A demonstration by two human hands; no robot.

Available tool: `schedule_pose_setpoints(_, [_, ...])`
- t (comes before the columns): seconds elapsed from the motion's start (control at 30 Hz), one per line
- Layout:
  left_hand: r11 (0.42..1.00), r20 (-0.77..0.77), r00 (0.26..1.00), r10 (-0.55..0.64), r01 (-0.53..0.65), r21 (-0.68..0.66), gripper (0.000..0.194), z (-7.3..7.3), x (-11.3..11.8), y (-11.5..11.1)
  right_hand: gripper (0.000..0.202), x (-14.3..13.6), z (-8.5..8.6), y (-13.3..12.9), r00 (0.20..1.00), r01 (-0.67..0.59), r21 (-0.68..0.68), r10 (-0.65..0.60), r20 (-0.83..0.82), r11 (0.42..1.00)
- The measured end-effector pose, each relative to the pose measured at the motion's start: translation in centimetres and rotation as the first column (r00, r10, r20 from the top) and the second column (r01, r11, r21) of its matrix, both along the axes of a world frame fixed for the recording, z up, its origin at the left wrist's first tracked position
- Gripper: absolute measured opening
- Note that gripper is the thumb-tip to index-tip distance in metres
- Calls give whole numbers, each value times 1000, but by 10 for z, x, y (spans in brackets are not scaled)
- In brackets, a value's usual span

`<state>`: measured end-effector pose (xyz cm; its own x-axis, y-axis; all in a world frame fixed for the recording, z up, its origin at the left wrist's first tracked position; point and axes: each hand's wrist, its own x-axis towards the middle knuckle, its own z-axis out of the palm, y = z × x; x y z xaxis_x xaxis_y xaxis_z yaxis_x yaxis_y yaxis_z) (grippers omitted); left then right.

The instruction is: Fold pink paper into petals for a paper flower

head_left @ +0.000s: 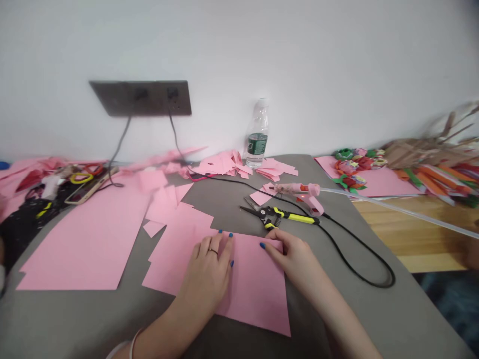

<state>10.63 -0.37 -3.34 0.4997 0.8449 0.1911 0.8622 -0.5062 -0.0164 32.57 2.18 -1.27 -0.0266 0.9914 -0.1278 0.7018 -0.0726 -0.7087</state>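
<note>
"Right hand (pixel 293 249) first: how is yours?"

"Thumb and fingertips together, pinching the far edge of the pink paper sheet (pixel 258 289) by its right corner. From there, most of it spreads toward seven and eight o'clock."

"And your left hand (pixel 209 264)?"

"Resting on it, fingers slightly apart, with the sheet toward four o'clock. It hides the left edge, so I can't tell the long axis. My right is nearer that corner."

"Beyond?"

"Twelve from my right hand, pruning shears (pixel 294 216), then a hot glue gun (pixel 299 189); near eleven, a water bottle (pixel 257 142)."
</note>
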Motion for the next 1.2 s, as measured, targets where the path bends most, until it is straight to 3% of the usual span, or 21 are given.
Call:
schedule_pose_setpoints(0.23, [999, 62, 998, 7, -9, 42, 48, -17, 3, 6, 22, -6, -18, -10, 989, 100, 119, -86, -120, 988])
schedule_pose_setpoints(0.4, [1000, 33, 999, -9, 8, 15, 55, -21, 4, 5, 29, -5, -24, -17, 977, 142, 178, -109, -183, 974])
schedule_pose_setpoints(0.7, [996, -14, 998, 69, -68, 63, 63, -27, 20, -3, 31, -3, -24, -19, 982, 85, 299, -30, -184, 951])
schedule_pose_setpoints(0.93, [995, 4, 998, 56, -56, 84, 64, -29, 18, -3, 30, -2, -21, -21, 980, 93, 286, -37, -196, 954])
schedule_pose_setpoints(1.2, [999, 25, 998, 51, -51, 16, 71, -28, 19, -2, 33, 0, -18, -21, 955, 144, 147, -99, -281, 979])
